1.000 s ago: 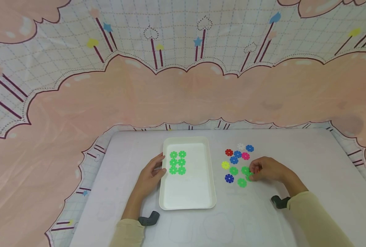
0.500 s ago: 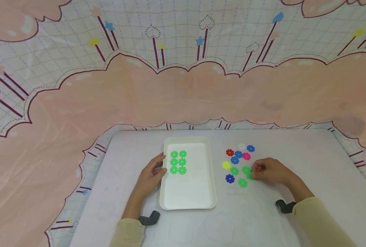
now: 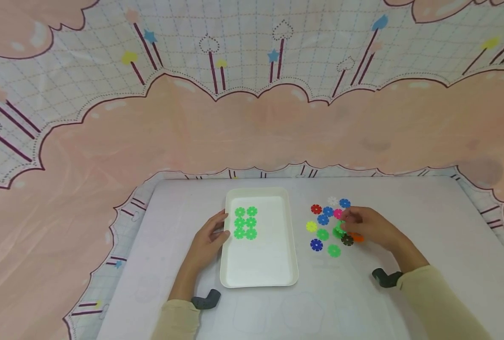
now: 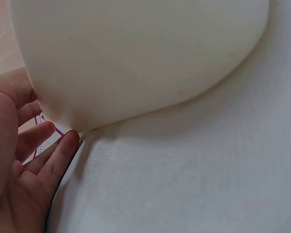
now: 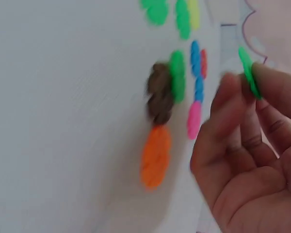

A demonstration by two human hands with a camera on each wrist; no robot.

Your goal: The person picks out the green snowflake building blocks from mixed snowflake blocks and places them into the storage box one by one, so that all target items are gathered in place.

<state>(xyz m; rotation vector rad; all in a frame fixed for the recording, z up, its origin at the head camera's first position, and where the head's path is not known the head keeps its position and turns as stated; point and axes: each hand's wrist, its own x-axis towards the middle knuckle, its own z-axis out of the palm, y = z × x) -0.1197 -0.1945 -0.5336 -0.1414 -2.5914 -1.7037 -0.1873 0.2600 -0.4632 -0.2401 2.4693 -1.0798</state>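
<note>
A green flower-shaped plastic disc (image 5: 248, 72) is pinched between the fingertips of the right hand (image 3: 368, 226), lifted just above the white table (image 3: 426, 226); the wrist view is blurred, so which fingers hold it is hard to say. Below it lie a brown disc (image 3: 347, 240), an orange disc (image 3: 357, 238) and a loose cluster of coloured discs (image 3: 323, 219). Well to the left, the left hand (image 3: 208, 238) rests with relaxed fingers against the rim of the white rectangular plastic tray (image 3: 260, 282), which holds six green discs (image 3: 245, 223).
</note>
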